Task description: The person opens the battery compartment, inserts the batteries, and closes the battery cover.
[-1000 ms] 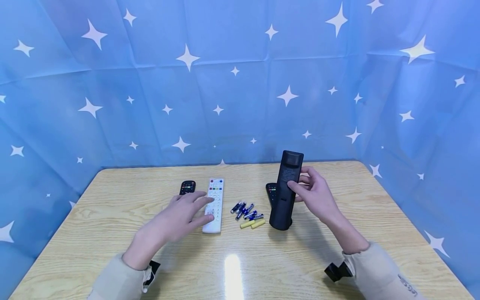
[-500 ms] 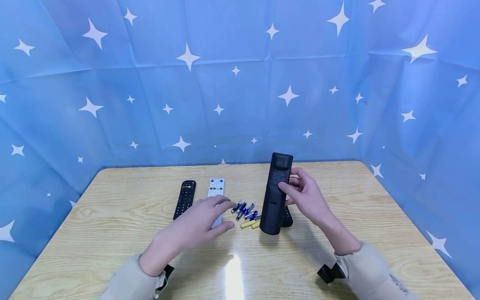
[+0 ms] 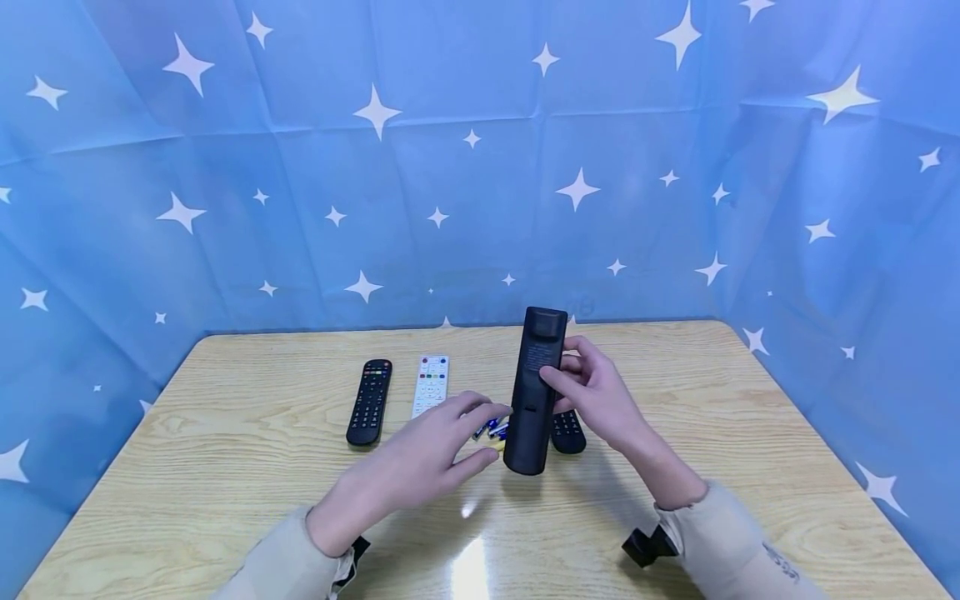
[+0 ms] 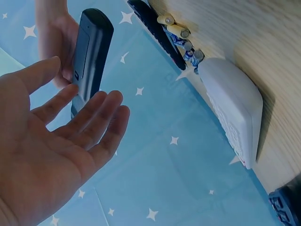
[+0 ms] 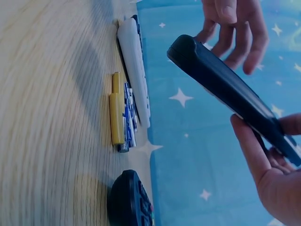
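Note:
My right hand (image 3: 600,396) grips a black remote control (image 3: 536,392) by its side, thumb across the back. The remote is raised above the table with its back towards me, tilted nearly upright. From the left, my left hand (image 3: 431,446) reaches up to it, fingers extended and spread, fingertips right at the remote's left edge. In the left wrist view the left palm (image 4: 51,160) is open beside the remote (image 4: 94,52), holding nothing. Partly hidden behind the left hand and the remote lie several blue-and-silver batteries (image 5: 128,113) and two yellow ones (image 5: 116,117).
A white remote (image 3: 431,385) lies on the wooden table (image 3: 225,467), left of the batteries. Farther left is a black remote (image 3: 369,402). Another black remote (image 3: 568,433) lies behind the held one. A blue star-patterned curtain (image 3: 480,183) stands behind the table.
My left hand has moved right, from over the white remote to the held remote's edge. My right hand has brought the black remote left and slightly lower.

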The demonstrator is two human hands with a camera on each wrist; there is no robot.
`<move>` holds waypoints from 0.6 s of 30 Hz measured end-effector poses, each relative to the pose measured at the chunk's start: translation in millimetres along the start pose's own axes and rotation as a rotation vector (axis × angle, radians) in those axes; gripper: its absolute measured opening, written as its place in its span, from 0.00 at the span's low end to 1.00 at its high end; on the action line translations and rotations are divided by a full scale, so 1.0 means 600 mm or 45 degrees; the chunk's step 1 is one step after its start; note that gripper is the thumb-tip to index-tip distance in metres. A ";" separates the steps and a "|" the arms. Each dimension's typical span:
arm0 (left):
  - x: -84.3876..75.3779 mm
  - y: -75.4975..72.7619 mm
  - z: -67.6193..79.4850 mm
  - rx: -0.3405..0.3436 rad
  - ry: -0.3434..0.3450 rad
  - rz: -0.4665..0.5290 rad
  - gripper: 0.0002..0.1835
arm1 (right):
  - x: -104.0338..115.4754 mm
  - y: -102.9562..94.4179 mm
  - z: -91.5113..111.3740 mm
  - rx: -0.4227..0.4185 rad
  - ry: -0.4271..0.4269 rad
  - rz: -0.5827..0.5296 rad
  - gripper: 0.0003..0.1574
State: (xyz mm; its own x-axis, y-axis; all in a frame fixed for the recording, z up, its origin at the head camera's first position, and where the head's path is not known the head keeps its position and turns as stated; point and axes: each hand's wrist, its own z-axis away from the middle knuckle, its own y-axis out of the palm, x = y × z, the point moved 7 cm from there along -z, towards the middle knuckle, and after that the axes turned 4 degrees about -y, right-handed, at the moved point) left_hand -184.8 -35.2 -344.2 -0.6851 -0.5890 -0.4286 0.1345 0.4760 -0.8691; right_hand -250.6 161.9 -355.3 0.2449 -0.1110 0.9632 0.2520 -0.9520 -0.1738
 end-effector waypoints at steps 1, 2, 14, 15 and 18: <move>0.000 0.001 -0.001 0.000 0.001 0.006 0.25 | 0.000 0.001 0.000 0.003 -0.001 -0.003 0.24; -0.001 0.002 -0.002 0.000 0.003 0.010 0.25 | -0.001 0.003 0.000 0.007 0.000 -0.006 0.24; -0.004 0.011 -0.008 -0.013 0.004 0.030 0.26 | 0.003 0.019 -0.002 0.042 -0.014 -0.006 0.22; -0.003 0.012 -0.007 -0.011 0.004 0.029 0.26 | 0.002 0.020 -0.002 0.045 -0.011 -0.001 0.22; -0.003 0.013 -0.008 -0.021 0.005 0.026 0.25 | 0.000 0.022 -0.002 0.053 -0.002 0.003 0.22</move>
State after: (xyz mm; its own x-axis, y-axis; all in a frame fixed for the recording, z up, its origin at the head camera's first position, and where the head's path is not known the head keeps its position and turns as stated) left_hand -186.0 -27.5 -348.8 -0.6852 -0.5766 -0.4451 0.1366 0.4984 -0.8561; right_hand -248.6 148.7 -357.5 0.2467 -0.1131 0.9625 0.2903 -0.9389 -0.1847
